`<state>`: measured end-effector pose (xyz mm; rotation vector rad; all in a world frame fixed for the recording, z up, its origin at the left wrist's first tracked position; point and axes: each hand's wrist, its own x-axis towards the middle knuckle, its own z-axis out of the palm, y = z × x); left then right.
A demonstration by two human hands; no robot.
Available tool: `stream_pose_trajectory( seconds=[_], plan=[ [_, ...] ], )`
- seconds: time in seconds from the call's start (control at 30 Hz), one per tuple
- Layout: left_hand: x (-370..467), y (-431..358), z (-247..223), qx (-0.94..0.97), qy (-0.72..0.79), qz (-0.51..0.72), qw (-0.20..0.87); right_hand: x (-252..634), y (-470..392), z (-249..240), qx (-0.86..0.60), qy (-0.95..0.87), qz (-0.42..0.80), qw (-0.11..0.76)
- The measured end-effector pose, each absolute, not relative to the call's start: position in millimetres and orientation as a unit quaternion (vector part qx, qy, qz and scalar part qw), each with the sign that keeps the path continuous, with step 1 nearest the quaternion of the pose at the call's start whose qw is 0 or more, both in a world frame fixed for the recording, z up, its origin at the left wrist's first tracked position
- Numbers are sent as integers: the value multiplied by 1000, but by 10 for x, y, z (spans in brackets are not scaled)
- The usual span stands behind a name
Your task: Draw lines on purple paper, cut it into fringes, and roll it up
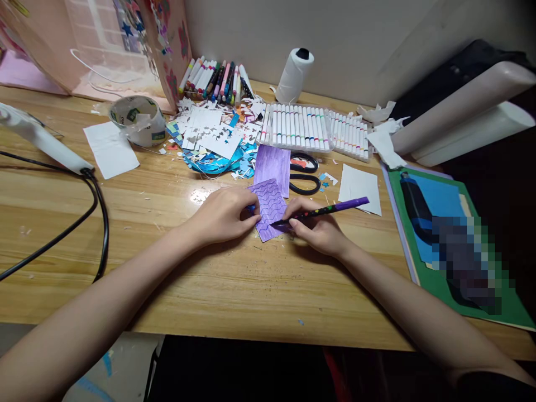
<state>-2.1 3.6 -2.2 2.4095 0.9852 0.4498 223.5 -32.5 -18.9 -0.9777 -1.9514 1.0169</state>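
A small purple paper card (269,202) with dark wavy lines across it lies on the desk between my hands. My left hand (228,215) pinches its left edge between thumb and fingers. Something small and blue shows inside that grip; its kind is hidden. In my right hand (316,226) is a marker (330,210), black with coloured stars and a purple end, and its tip touches the lower part of the card. A second purple sheet (276,162), without lines, lies just behind. Beside it are scissors (307,185) with black handles, their blades hidden.
Behind are a pile of paper scraps (213,137), loose markers (221,81), a marker box (301,128) and a thread cone (295,75). Tape (140,120) and black cables (100,234) are left. At right lie white paper (360,188) and a green folder (469,195).
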Motion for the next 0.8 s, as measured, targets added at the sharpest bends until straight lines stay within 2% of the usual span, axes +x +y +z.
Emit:
stream_pose_trajectory(
  seconds=[0.8],
  plan=[
    [-25, 49, -24, 885, 359, 157, 250, 2249, -303, -218, -474, -663, 386, 432]
  ],
)
